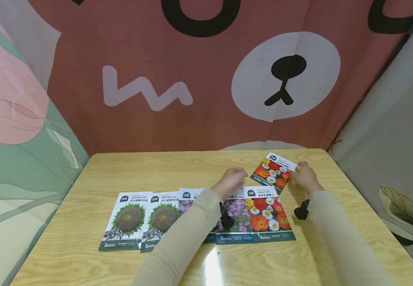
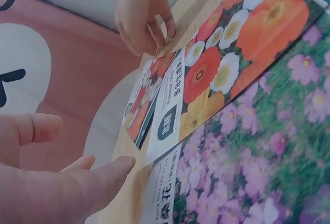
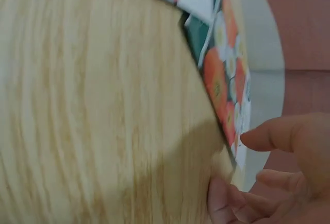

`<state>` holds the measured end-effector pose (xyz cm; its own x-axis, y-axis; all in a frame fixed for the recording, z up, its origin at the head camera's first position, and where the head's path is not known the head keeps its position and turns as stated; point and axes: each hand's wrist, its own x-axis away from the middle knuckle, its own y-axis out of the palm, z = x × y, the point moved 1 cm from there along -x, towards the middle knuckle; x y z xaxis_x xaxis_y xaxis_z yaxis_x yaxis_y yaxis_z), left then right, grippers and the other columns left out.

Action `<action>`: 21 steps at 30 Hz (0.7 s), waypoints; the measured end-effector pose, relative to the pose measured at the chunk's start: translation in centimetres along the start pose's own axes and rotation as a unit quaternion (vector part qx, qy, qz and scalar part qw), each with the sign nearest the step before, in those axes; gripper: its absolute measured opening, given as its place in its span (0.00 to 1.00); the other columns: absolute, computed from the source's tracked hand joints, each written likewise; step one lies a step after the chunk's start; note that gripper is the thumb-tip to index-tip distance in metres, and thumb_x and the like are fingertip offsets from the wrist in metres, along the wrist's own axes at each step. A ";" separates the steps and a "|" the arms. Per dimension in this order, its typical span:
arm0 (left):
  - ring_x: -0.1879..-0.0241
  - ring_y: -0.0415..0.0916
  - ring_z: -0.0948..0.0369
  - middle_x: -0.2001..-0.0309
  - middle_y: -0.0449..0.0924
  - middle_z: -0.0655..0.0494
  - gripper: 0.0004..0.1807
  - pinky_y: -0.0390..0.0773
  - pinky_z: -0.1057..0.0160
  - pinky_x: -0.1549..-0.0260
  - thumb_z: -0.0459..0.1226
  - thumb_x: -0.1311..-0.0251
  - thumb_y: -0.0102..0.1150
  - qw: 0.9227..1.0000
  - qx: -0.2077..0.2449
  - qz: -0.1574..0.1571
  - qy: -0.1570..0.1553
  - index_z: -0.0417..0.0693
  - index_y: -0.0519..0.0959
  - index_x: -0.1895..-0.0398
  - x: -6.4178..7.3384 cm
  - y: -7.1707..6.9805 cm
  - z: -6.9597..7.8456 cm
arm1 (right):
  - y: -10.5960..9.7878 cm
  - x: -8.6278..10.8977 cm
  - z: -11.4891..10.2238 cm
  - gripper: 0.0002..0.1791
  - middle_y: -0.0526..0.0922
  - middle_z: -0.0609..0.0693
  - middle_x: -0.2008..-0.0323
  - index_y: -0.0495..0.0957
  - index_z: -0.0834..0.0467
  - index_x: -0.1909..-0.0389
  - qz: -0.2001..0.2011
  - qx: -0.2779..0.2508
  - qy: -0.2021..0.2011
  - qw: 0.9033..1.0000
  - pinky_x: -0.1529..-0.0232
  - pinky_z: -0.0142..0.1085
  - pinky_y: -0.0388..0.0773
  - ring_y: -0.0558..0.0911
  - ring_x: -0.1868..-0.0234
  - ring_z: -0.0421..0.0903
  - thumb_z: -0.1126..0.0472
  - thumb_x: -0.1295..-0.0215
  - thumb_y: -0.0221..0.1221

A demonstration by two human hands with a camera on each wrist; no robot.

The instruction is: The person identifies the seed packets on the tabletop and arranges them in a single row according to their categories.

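Observation:
My right hand (image 1: pixel 305 178) is at the right corner of a flower seed packet (image 1: pixel 273 171) with red, orange and white blooms. In the right wrist view the thumb (image 3: pixel 258 136) meets that corner, with a gap between it and the fingers. This packet lies angled behind a row. A matching flower packet (image 1: pixel 268 214) forms the row's right end, overlapped by the angled one's lower corner. My left hand (image 1: pixel 230 182), fingers loose and holding nothing, hovers behind the pink-flower packets (image 1: pixel 237 212), which my left sleeve partly hides.
Two sunflower seed packets (image 1: pixel 125 220) make up the left part of the row, slightly overlapping. Everything rests on a light wooden table (image 1: pixel 74 206). A brown cloth with a bear face (image 1: pixel 206 79) hangs behind it, and patterned curtains (image 1: pixel 392 139) flank both sides.

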<state>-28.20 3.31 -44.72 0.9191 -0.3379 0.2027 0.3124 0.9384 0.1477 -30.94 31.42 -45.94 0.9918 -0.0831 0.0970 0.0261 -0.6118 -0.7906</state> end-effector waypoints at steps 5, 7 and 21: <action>0.84 0.47 0.67 0.86 0.50 0.65 0.26 0.65 0.56 0.53 0.29 0.27 0.45 0.998 0.050 -0.027 -0.023 0.27 0.62 0.29 -0.5 0.5 -0.6 | 0.3 -1.1 0.7 0.41 0.68 0.83 0.43 0.45 0.81 0.29 0.001 0.039 0.005 0.999 0.37 0.66 0.58 0.67 0.41 0.77 0.57 0.28 0.51; 0.84 0.47 0.67 0.85 0.50 0.64 0.29 0.66 0.58 0.53 0.29 0.27 0.46 0.998 0.049 -0.022 -0.030 0.28 0.57 0.26 -0.9 0.7 -0.9 | 0.5 -1.5 0.8 0.42 0.64 0.83 0.39 0.44 0.81 0.28 0.002 0.048 0.009 0.999 0.37 0.66 0.55 0.64 0.39 0.79 0.57 0.28 0.51; 0.79 0.50 0.63 0.80 0.54 0.59 0.09 0.59 0.59 0.64 0.28 0.29 0.48 0.995 0.088 -0.006 -0.057 0.43 0.70 0.70 -2.3 1.7 -0.6 | 0.1 -2.6 -0.6 0.44 0.59 0.83 0.35 0.41 0.78 0.26 -0.035 0.052 0.041 0.997 0.35 0.66 0.54 0.58 0.38 0.80 0.58 0.30 0.52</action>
<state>-29.64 5.70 -45.55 0.8795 -0.3641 0.3064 0.2671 0.9106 0.3154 -33.55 31.10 -45.85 0.9736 -0.1104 0.1998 0.1116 -0.5335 -0.8384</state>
